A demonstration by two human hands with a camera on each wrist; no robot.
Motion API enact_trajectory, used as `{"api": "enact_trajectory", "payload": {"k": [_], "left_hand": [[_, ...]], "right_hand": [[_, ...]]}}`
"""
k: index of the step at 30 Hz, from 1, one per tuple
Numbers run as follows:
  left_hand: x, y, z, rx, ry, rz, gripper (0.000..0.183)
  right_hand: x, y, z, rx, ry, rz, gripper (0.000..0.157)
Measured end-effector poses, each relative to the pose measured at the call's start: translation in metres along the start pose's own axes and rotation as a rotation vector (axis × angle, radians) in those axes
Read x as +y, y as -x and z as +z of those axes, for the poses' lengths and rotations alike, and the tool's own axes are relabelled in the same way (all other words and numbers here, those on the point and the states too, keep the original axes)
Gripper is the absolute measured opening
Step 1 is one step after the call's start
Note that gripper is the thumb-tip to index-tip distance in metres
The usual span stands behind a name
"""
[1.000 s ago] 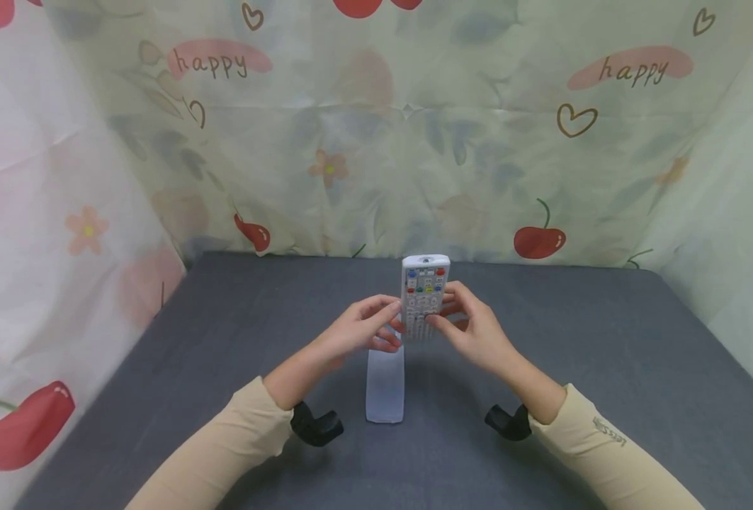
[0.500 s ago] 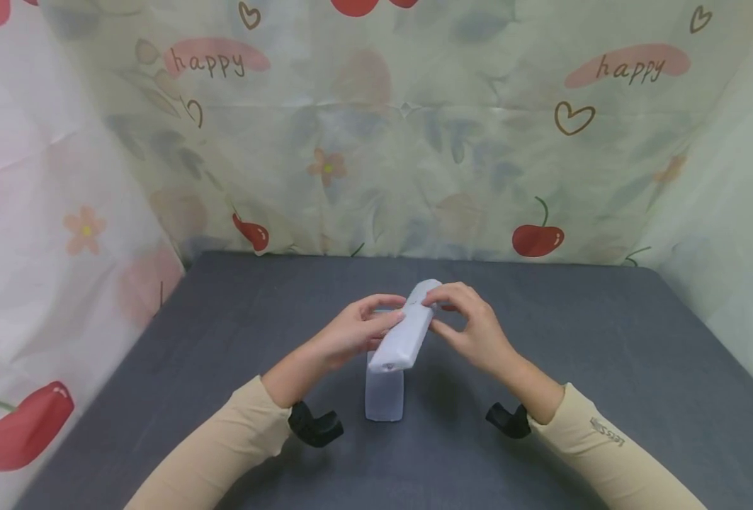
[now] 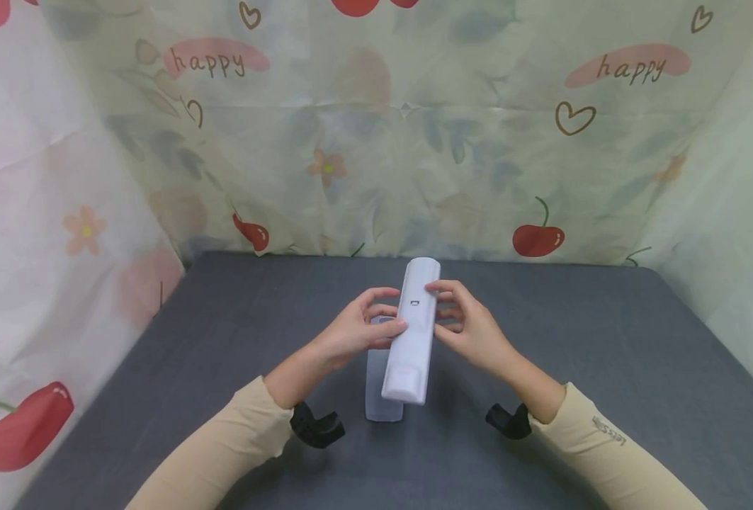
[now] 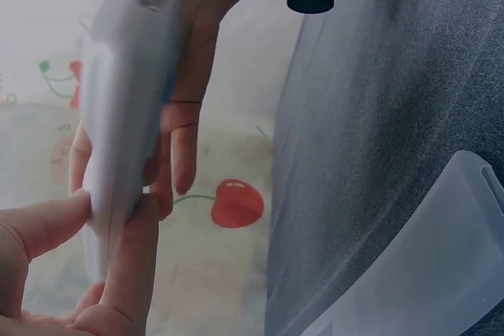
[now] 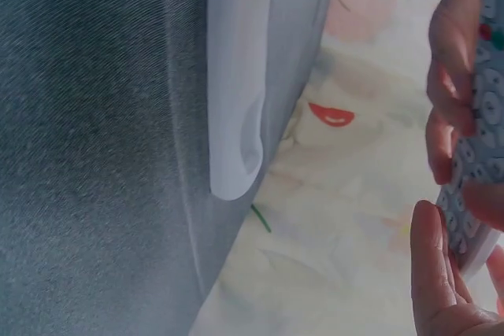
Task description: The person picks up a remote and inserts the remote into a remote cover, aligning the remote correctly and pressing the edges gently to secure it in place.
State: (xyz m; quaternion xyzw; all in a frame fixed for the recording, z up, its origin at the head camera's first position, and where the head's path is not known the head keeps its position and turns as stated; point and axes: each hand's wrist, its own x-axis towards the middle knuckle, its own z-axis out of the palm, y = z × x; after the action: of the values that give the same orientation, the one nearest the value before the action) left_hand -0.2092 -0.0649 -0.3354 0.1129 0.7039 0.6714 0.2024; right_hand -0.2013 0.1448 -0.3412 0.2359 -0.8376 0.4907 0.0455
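A white remote control is held up over the table, its smooth back toward the head camera. My left hand pinches its left edge, thumb on the back and fingers behind. From the other side my right hand grips the right edge with index finger and thumb. Coloured and white buttons on the remote control show in the right wrist view. Partly hidden behind it, a long translucent white sleeve lies on the table; its open end appears in the left wrist view.
A dark grey cloth covers the table. Printed curtains with cherries and hearts stand at the back and sides. A black wrist mount sits at the left wrist, another black wrist mount at the right.
The remote control has turned over from its button face to its back, then tilted more upright with its top end raised. Both hands shifted their grip slightly. The sleeve has stayed in place.
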Motion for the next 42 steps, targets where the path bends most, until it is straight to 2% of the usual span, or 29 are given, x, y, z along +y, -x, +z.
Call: {"api": "enact_trajectory", "payload": {"k": [8, 15, 21, 35, 42], "left_hand": [[-0.0025, 0.0000, -0.0009, 0.027, -0.044, 0.028, 0.059], [-0.0018, -0.0003, 0.0014, 0.063, -0.064, 0.040, 0.055], [-0.0018, -0.0019, 0.0025, 0.106, -0.080, 0.062, 0.052], [0.0003, -0.0022, 0.0062, 0.130, -0.094, 0.104, 0.046], [-0.0008, -0.0039, 0.0071, 0.128, -0.091, 0.111, 0.045]], "right_hand": [[-0.0024, -0.0030, -0.0063, -0.082, -0.207, 0.078, 0.049], [-0.0026, -0.0056, -0.0062, -0.065, -0.280, 0.168, 0.065], [-0.0020, -0.0072, -0.0041, -0.036, -0.262, 0.218, 0.069], [-0.0034, -0.0096, -0.0045, -0.035, -0.167, 0.239, 0.053], [-0.0025, -0.0103, -0.0057, -0.066, -0.210, 0.248, 0.052]]}}
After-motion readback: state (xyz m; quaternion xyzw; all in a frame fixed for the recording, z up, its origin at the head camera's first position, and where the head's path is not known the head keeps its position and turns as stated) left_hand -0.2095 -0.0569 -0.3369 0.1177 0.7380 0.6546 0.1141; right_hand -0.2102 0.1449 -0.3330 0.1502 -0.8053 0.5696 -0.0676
